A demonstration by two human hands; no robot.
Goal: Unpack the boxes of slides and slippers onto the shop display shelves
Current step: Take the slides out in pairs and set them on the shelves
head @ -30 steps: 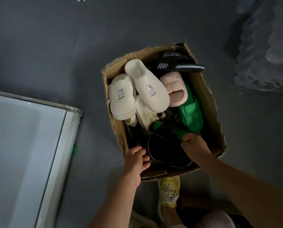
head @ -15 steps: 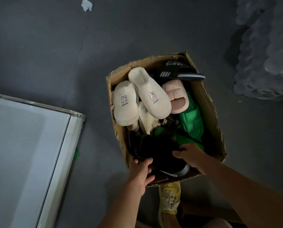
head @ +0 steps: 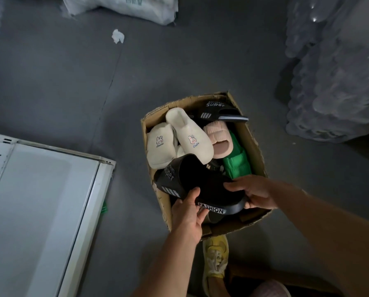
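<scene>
An open cardboard box [head: 255, 146] stands on the grey floor, full of footwear. A black slide [head: 200, 183] marked "Super" and "FASHION" is lifted above the box's near end. My left hand [head: 189, 213] grips its near sole edge and my right hand [head: 254, 190] grips its heel end. In the box lie two cream bunny slippers [head: 192, 139], a pink slide [head: 219, 139], a green slide [head: 237, 163] and another black slide [head: 219, 112].
A white metal display shelf [head: 40, 211] lies low at the left. Clear plastic-wrapped bundles [head: 337, 82] stand at the right, a white bag [head: 125, 6] and a crumpled paper [head: 117, 36] lie far on the floor. My yellow shoe [head: 215, 258] is beside the box.
Both hands went into the box's near end, took hold of the black slide and raised it out. The view tilted up, so the box sits lower in frame.
</scene>
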